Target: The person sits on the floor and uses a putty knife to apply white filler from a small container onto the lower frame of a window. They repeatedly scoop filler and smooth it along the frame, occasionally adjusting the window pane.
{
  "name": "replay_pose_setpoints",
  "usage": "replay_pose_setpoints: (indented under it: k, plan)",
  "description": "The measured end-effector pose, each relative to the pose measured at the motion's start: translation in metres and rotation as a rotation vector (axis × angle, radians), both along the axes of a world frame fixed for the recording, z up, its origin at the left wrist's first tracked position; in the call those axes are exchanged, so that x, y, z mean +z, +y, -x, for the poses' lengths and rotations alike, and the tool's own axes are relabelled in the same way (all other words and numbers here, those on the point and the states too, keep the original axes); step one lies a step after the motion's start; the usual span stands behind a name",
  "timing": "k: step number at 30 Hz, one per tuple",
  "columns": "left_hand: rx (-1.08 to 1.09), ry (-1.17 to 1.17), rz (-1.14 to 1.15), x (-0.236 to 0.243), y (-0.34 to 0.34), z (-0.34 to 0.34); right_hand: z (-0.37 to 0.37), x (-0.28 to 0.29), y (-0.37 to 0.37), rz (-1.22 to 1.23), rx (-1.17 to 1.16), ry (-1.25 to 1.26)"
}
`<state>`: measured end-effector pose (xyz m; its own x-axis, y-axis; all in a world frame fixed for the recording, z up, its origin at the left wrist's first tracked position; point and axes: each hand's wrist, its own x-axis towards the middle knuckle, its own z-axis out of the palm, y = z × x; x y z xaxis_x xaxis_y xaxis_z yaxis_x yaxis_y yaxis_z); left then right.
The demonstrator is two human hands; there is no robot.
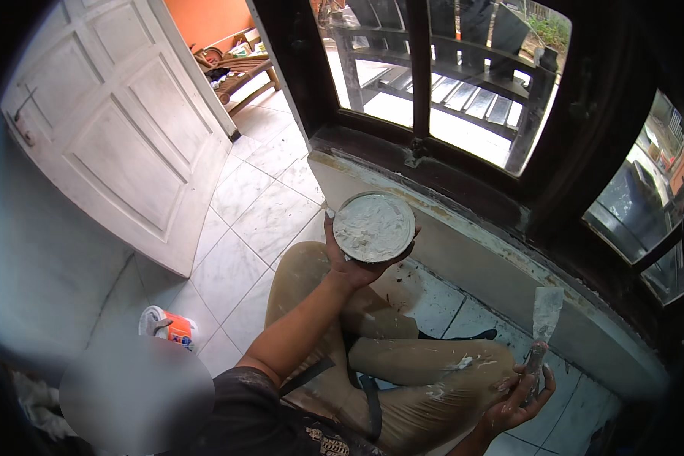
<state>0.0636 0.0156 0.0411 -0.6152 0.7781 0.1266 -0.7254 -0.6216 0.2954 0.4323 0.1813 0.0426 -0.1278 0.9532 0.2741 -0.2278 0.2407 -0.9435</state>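
My left hand (346, 271) is closed around the underside and rim of a round, shallow container (410, 220), held up in front of the low wall. White putty (374, 226) with a rough, smeared surface fills it. At the lower right, my right hand (515, 406) grips the handle of a putty knife (547, 313). The knife's whitish, smeared blade points upward, apart from the container. My knees are bent, and white smears mark the tan trousers (425, 368).
A low wall (463, 262) under the dark window frame (463, 178) runs along the right. A white panelled door (129, 144) stands ajar at left. On the tiled floor (262, 209) sits a white and orange tub (176, 328). Outside is a dark bench (463, 68).
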Motion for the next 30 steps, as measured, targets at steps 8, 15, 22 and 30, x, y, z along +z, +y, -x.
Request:
replay_pose_setpoints:
  k: [8, 15, 22, 30]
  plan:
    - [0.095, -0.018, -0.218, -0.014, -0.004, 0.091, 0.072, 0.043, -0.024, 0.15, 0.27, 0.113]
    - [0.168, -0.304, -0.172, -0.057, -0.035, 0.101, 0.167, 0.029, -0.038, 0.291, 0.383, 0.228]
    - [0.509, -0.103, 0.108, -0.082, -0.065, 0.138, 0.314, 0.066, -0.055, 0.099, 0.356, 0.238]
    - [0.968, 0.263, 0.453, -0.091, -0.072, 0.165, 0.406, 0.048, -0.116, -0.196, 0.28, -0.065]
